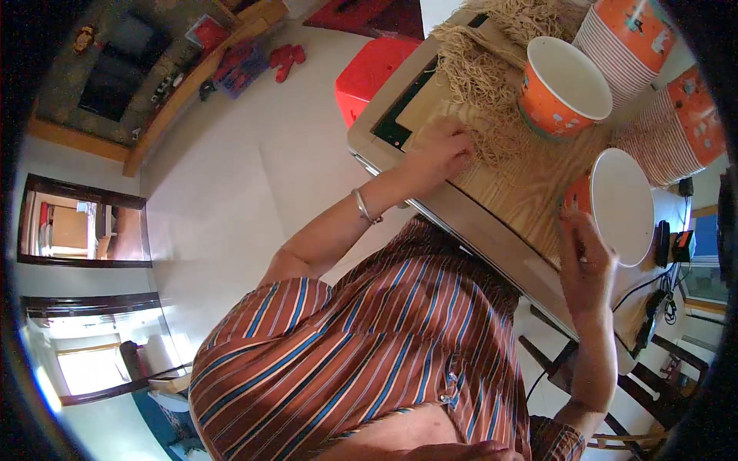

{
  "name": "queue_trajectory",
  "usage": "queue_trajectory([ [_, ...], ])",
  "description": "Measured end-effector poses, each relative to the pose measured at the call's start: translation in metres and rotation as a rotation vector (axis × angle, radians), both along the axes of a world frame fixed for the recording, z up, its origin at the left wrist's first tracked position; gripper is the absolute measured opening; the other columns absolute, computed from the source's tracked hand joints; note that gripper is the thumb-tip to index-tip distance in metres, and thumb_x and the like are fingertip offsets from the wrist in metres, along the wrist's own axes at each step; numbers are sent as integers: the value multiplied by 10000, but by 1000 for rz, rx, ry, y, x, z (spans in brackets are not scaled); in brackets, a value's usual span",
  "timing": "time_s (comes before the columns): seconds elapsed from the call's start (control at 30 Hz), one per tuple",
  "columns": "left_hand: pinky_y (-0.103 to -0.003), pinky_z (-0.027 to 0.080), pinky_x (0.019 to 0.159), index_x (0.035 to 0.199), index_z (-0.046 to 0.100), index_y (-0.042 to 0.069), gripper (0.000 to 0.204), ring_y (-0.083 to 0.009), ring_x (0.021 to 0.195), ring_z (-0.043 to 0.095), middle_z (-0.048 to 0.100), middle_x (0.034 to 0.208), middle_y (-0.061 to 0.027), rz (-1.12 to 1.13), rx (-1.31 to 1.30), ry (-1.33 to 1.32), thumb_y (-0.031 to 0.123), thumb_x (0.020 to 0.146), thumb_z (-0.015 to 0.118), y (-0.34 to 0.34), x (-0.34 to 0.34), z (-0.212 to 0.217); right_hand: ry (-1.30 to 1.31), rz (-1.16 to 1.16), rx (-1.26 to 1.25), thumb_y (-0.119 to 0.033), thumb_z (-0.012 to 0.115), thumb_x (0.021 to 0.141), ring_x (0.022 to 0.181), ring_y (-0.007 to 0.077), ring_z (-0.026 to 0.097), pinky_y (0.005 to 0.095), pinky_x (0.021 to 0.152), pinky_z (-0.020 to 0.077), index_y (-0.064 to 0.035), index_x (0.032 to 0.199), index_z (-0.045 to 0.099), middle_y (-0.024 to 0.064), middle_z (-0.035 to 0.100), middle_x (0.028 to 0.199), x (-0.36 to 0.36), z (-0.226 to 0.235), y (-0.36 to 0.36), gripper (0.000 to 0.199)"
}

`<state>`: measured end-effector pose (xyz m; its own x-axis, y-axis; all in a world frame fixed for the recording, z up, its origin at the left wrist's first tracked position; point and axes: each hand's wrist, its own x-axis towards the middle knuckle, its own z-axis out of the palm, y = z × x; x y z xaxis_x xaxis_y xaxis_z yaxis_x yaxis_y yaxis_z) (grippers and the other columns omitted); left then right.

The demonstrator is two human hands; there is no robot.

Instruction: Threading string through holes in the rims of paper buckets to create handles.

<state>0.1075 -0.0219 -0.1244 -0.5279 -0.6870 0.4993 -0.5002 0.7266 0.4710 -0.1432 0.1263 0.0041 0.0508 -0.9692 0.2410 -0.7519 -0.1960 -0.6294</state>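
My right hand point(588, 265) grips an orange patterned paper tub point(578, 194) by its side, tipped so that its white inside faces right. My left hand point(446, 154) is over the table's near left part, its fingers curled in beside a loose pile of thin tan strands point(496, 138). Whether any strands are between those fingers is hidden. A second orange paper tub point(557, 119) stands upright beyond the strands, open at the top. More tangled strands point(473, 65) lie farther back on the table.
Two stacks of nested orange tubs, one at the back point(615, 46) and one at the right point(665, 142), flank the wooden tabletop point(530, 188). A red plastic stool point(373, 73) stands past the table's left edge. Black cables point(669, 296) hang at the right.
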Motion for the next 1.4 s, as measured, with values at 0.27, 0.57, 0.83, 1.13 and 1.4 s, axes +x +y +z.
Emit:
queue_trajectory([
  [0.27,-296,481,744,926,628,52,120,-180,883,580,584,950,-63,-81,322,258,120,832,659,-10,18,61,-286,73,-43,2,591,833,822,201,554,298,681,467,-2,1005,602,109,573,977,51,-5,-65,172],
  [0.57,-236,478,709,904,611,8,111,-91,756,576,640,854,-31,-171,602,605,119,899,612,-23,1,131,-844,-105,7,-72,604,899,569,47,494,200,494,394,-89,976,613,-22,581,752,57,3,-95,79],
  [0.83,-229,486,699,891,610,5,111,-80,748,590,646,810,-21,-250,511,517,115,897,612,-42,-26,178,-760,-27,-88,-78,602,902,583,47,474,195,501,378,-74,1003,608,-18,585,766,49,23,-96,101],
  [1.13,-244,502,698,921,626,16,93,-83,741,609,664,801,-21,-379,304,385,91,868,629,-44,-53,206,-804,54,25,-146,609,897,589,63,486,208,515,388,-34,1028,630,10,590,773,48,66,-115,174],
  [1.4,-247,491,717,990,658,35,161,-77,760,603,671,835,-31,-393,113,190,126,857,650,-50,-50,210,-638,-27,48,-132,596,906,521,30,372,203,473,324,-46,984,665,-56,445,620,19,76,-101,136],
])
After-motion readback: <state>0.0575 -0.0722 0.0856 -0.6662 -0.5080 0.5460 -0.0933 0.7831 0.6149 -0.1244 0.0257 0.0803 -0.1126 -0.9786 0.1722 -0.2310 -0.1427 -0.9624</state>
